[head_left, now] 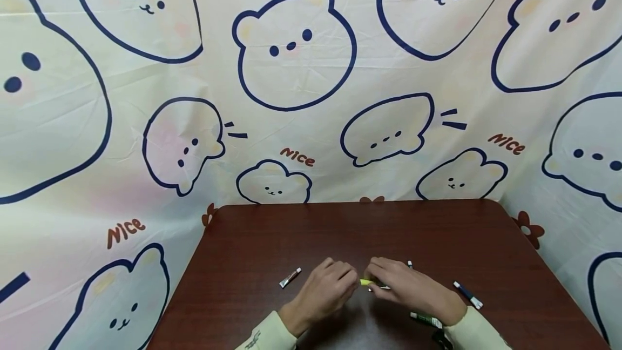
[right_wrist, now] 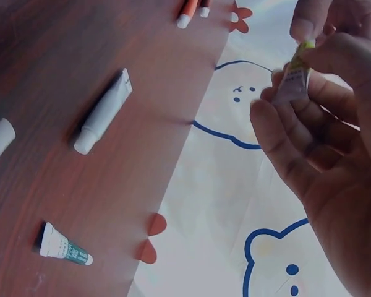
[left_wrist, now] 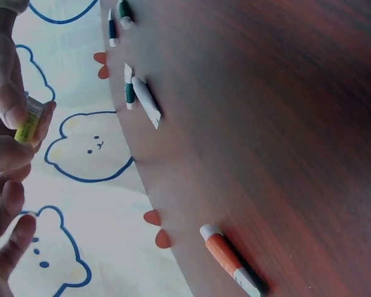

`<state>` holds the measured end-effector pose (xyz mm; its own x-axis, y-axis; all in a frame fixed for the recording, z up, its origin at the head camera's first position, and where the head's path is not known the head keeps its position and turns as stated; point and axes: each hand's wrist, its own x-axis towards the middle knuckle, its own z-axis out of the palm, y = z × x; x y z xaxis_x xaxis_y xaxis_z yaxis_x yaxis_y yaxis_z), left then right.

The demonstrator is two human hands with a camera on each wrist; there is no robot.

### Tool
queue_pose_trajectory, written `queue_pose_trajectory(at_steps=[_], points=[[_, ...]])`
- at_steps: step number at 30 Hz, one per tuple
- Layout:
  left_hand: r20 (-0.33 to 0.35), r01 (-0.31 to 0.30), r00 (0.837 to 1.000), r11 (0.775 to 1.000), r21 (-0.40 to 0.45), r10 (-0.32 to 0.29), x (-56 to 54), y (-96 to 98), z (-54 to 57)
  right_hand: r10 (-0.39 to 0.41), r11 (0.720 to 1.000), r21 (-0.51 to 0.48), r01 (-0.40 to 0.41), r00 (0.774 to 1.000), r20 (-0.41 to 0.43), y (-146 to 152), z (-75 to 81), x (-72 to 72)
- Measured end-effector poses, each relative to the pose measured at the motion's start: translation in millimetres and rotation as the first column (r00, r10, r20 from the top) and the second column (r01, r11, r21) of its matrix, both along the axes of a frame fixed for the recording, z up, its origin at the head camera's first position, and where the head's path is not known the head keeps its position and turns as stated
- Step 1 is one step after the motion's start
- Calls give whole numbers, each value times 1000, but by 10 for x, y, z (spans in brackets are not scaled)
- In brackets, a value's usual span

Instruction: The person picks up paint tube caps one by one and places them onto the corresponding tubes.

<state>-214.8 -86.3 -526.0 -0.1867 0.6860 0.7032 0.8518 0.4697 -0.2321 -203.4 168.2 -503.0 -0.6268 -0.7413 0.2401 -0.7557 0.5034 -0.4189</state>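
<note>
Between the two hands is a small yellow paint tube (head_left: pixel 365 282) with a pale flat end. My left hand (head_left: pixel 323 288) pinches its yellow end, as the right wrist view shows at the tube (right_wrist: pixel 298 71). My right hand (head_left: pixel 410 289) grips the tube's body between thumb and fingers, its palm turned up in the right wrist view. Fingers cover the tip of the yellow end, so I cannot tell whether it has its cap. Both hands are held above the brown table (head_left: pixel 291 231).
An orange paint tube (left_wrist: pixel 226 253) lies left of my left hand. Around my right hand lie a white tube (right_wrist: pixel 105 114), a white and green tube (right_wrist: pixel 65 247), a dark blue tube (head_left: pixel 468 295) and a green tube (head_left: pixel 426 320). A cartoon-printed cloth (head_left: pixel 291 80) hangs behind the table.
</note>
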Motion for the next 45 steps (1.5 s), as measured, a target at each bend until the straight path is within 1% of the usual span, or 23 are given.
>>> queue_pose_trajectory(at_steps=[3, 5, 7, 9, 12, 15, 17, 20, 22, 24, 27, 30, 32, 34, 36, 38, 41, 45], points=[[-12, 15, 1000, 1000, -5, -15, -6, -14, -3, -12, 1000, 16, 11, 995, 102, 9, 26, -29], [-13, 14, 1000, 1000, -5, -14, -8, -19, -10, -15, 1000, 18, 12, 991, 132, 13, 31, -54], [-15, 1, 1000, 1000, 4, 0, -14, -20, -26, -17, 1000, 10, 16, 991, 130, 14, 26, -81], [-14, -21, 1000, 1000, 21, 22, -21, -18, -41, -19, 1000, 3, 19, 995, 101, 12, 22, -109], [12, -62, 998, 997, 48, 62, -33, -31, -48, -19, 1000, 4, 19, 1000, 6, 20, 6, -167], [49, -97, 994, 994, 56, 94, -43, -65, -28, -34, 999, 17, 35, 997, -71, 56, -9, -230], [73, -110, 992, 992, 55, 106, -48, -97, -19, -57, 998, 21, 59, 994, -91, 86, -27, -275], [83, -118, 990, 991, 56, 113, -59, -134, -16, -90, 995, 22, 94, 987, -129, 127, -79, -353], [94, -119, 989, 991, 61, 113, -70, -157, -24, -104, 994, 24, 110, 979, -174, 152, -138, -418], [112, -121, 987, 991, 65, 113, -83, -180, -35, -114, 992, 28, 123, 970, -214, 181, -205, -479], [155, -129, 981, 989, 75, 116, -107, -223, -49, -139, 988, 39, 152, 961, -240, 232, -317, -570], [201, -157, 970, 984, 80, 138, -140, -280, -60, -169, 981, 53, 186, 958, -230, 288, -412, -645], [236, -189, 957, 979, 72, 167, -157, -327, -66, -189, 976, 63, 206, 959, -211, 327, -463, -688], [268, -226, 942, 972, 56, 204, -171, -380, -77, -210, 971, 77, 228, 959, -188, 368, -508, -724], [303, -263, 922, 964, 34, 241, -184, -432, -88, -233, 964, 95, 250, 959, -160, 412, -554, -761], [334, -287, 905, 958, 16, 265, -197, -487, -101, -256, 956, 109, 271, 957, -138, 458, -596, -798], [359, -314, 887, 949, 9, 291, -230, -566, -129, -290, 944, 126, 305, 949, -125, 527, -652, -847], [369, -352, 869, 936, -8, 329, -271, -678, -175, -306, 937, 134, 321, 944, -126, 602, -696, -890]])
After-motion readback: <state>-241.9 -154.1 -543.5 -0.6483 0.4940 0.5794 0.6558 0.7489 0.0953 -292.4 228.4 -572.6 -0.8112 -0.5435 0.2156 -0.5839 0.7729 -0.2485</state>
